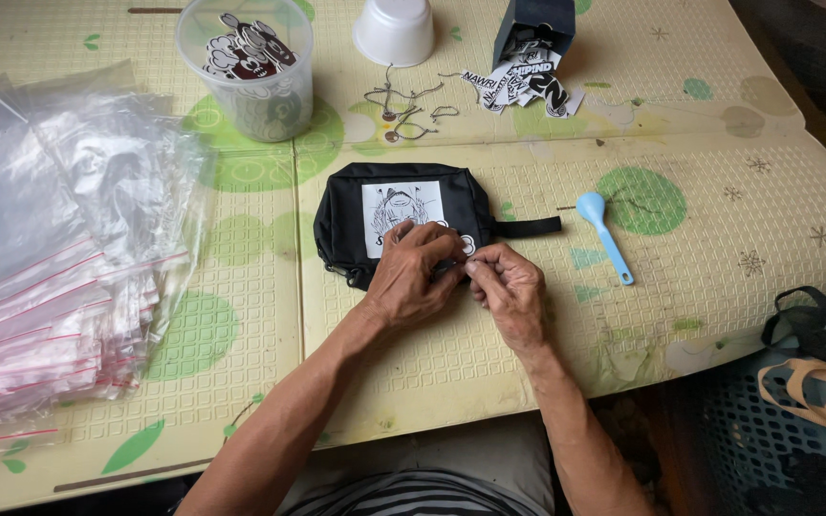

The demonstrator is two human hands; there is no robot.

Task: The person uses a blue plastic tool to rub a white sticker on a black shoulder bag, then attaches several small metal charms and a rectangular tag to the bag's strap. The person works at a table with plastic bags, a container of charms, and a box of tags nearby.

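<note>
both hands (461, 277) grip black pouch (399, 215) near edge.

Both forearms angle inward, the left hand (416, 272) and right hand (509, 287) meeting with fingers curled, fingertips pinched together.

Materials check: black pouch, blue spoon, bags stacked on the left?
Black pouch: looks like matte woven fabric, soft and creased, with a webbing strap. Blue spoon: likely moulded plastic, smooth, even pale colour. Stacked bags: thin clear plastic film, glossy and wrinkled, with red lines along the edges.
</note>
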